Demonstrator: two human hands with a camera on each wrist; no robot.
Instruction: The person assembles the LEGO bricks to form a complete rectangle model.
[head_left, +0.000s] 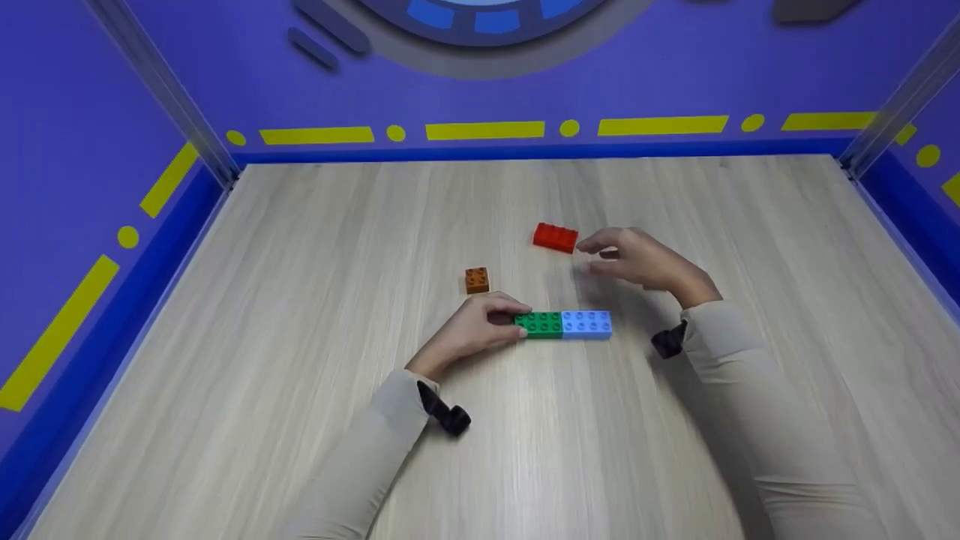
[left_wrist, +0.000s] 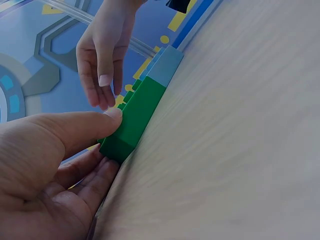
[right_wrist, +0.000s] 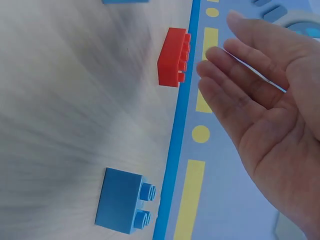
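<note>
My left hand [head_left: 480, 322] pinches the left end of a green toy brick [head_left: 544, 325] between thumb and fingers. End to end with it on the table lies a light blue brick [head_left: 587, 325], studs up. In the left wrist view, the thumb lies against the side of the green brick [left_wrist: 137, 115], with fingers at its far side. Farther back, my right hand [head_left: 641, 259] holds nothing, its relaxed fingertips just right of a red brick [head_left: 555, 238]. The right wrist view shows that hand [right_wrist: 270, 100] palm-on, apart from the red brick [right_wrist: 171, 57].
A small brown-orange brick [head_left: 476, 280] with a square top stands just beyond my left hand. Purple-blue panels [head_left: 480, 97] with yellow markings border the wood-grain table [head_left: 337, 247] at the back and both sides.
</note>
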